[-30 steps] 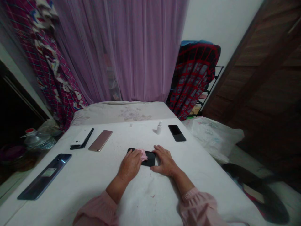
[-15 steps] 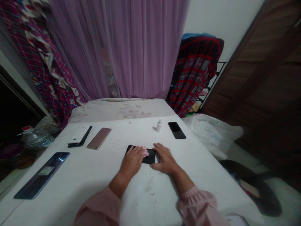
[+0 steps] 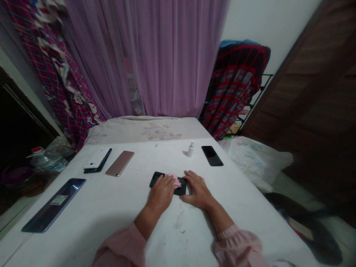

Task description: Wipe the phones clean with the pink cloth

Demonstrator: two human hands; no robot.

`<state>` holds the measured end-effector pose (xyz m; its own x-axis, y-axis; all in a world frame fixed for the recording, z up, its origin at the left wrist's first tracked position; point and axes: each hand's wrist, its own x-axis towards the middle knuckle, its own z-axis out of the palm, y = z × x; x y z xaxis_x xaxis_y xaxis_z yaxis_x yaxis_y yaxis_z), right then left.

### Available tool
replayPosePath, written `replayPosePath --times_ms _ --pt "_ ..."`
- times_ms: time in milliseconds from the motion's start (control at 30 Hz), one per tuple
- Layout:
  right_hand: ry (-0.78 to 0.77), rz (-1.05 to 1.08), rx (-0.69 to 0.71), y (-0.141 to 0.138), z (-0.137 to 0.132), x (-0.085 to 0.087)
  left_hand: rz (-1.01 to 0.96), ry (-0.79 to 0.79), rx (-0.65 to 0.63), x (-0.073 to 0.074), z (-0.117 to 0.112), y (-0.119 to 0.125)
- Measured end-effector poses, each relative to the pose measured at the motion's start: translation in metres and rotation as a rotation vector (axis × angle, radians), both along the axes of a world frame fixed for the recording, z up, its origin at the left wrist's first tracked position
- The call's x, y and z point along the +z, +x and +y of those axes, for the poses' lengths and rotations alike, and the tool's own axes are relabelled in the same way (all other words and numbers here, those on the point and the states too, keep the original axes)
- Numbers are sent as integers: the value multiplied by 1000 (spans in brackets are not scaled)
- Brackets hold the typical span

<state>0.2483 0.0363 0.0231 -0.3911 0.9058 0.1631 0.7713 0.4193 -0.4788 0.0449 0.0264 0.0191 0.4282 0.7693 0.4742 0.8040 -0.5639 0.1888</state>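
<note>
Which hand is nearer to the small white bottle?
Right. The right hand rests on the table almost straight in front of the small white bottle, on the person's side of it. The left hand lies farther off, in front and to the left.

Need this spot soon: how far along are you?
Nothing clearly looks finished. In hand: the left hand presses a pink cloth onto a black phone, the right hand at its edge. Perhaps left, lying apart: a second black phone, a rose-gold phone and a blue phone.
</note>
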Motion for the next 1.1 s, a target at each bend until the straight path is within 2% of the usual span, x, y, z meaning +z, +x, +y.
replayPosePath --times_ms 133,200,267,400,500,600,700,767,833,1033,1100 --pt "17 -1 -2 0 0 0 2 47 80 -2 8 -32" --pt "18 -2 -4 0 0 0 -6 60 122 -3 9 -35" --pt "20 -2 -4 0 0 0 -11 60 132 -4 8 -27" --pt "30 2 -5 -1 -1 -1 3 25 35 -4 0 1" --pt "28 -2 -8 0 -1 -1 -13 0 0 -4 -1 6" --pt "24 -4 -2 1 -1 -1 -28 -1 52 -4 5 -14" --pt "23 -1 -3 1 -1 1 -41 7 164 -4 12 -38" --pt "13 -5 -3 1 -1 2 -29 11 188 -4 13 -45" --pt "4 -11 -4 0 -2 3 -17 11 169 -3 12 -39" --pt "3 -19 -9 -2 -2 3 -26 -33 33 0 3 7" --pt "10 -18 -10 -1 -2 2 -37 -41 19 1 2 11"
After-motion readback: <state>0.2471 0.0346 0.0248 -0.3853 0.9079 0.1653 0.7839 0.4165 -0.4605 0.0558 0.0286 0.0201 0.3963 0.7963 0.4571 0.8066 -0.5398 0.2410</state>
